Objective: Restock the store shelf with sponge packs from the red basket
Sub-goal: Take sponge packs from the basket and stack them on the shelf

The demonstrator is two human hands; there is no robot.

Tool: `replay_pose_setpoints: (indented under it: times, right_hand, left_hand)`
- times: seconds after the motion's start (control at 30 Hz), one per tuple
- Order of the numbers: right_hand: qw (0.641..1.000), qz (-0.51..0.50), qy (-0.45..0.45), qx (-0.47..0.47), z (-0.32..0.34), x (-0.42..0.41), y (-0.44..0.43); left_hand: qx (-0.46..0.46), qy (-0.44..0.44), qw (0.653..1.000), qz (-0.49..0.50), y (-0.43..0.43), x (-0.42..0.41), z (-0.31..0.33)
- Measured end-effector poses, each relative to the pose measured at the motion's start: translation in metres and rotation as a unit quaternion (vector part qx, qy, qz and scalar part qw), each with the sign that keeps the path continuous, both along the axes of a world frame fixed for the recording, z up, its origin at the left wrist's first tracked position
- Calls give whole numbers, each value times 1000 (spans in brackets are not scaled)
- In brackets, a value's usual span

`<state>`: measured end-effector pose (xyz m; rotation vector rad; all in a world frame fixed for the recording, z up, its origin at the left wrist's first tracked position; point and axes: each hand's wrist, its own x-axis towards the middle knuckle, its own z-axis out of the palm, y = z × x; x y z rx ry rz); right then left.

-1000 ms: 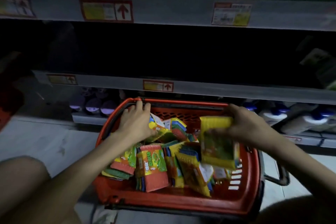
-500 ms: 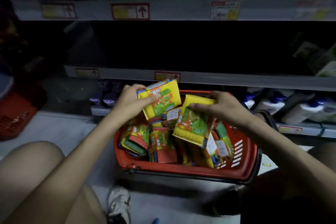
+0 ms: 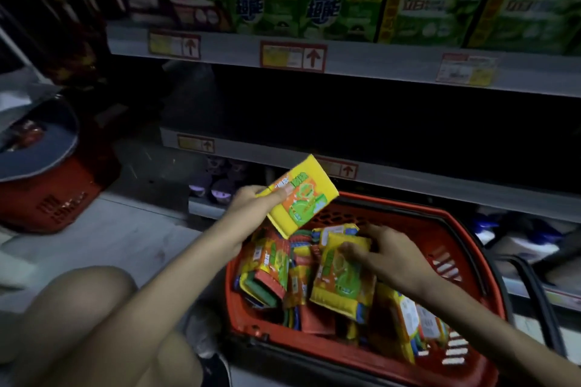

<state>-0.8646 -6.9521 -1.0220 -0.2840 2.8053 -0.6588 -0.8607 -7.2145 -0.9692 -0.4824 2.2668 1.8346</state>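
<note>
Pinching one corner between thumb and curled fingers, the left hand (image 3: 251, 209) holds a flat yellow plastic-wrapped sponge pack (image 3: 303, 198) tilted in the air, above the far left rim of the red plastic basket (image 3: 412, 214) and just in front of the grey metal shelf edge (image 3: 440, 187). The right hand (image 3: 388, 256) is down inside the basket. Its thumb is on the face and its fingers curl over the top edge of a second yellow sponge pack (image 3: 341, 276), which lies on the heap of packs (image 3: 270, 267). Green cartons (image 3: 345, 9) line the upper shelf. Another red basket (image 3: 53, 198) sits on the floor at left.
</note>
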Motion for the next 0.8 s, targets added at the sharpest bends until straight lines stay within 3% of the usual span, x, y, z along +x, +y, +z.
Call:
replay_pose_setpoints:
  times: [0.2,0.27,0.33,0.4,0.47,0.6,0.67,0.73,0.8]
  right_hand:
    - [990,0,136,-40,-3,-2,-11]
    - [982,-14,143,-120,7,0,-18]
    - [958,-68,56,-272,21,3,-27]
    - [893,-124,-74,-427,32,3,-34]
    - [836,-158,-151,-504,38,0,-36]
    - [798,-143,-228,-539,40,1,-36]
    - [792,-140,-245,-542,36,5,-36]
    - [790,-155,-254,-535,32,9,-38]
    - [783,-184,-250,-539,29,12,-39]
  left_hand:
    - [176,-5,984,19,15,-6,-6]
    - [192,2,980,44,14,-3,-13]
    - [132,48,988,67,10,1,-21]
    - [26,141,989,47,5,4,-26]
    - [-91,245,965,0,0,7,-30]
    - [-262,362,890,-85,-2,21,-33]
    - [-340,413,833,-144,-3,27,-36]
    - [-393,462,768,-204,-5,31,-37]
    - [-400,479,748,-225,-6,35,-36]
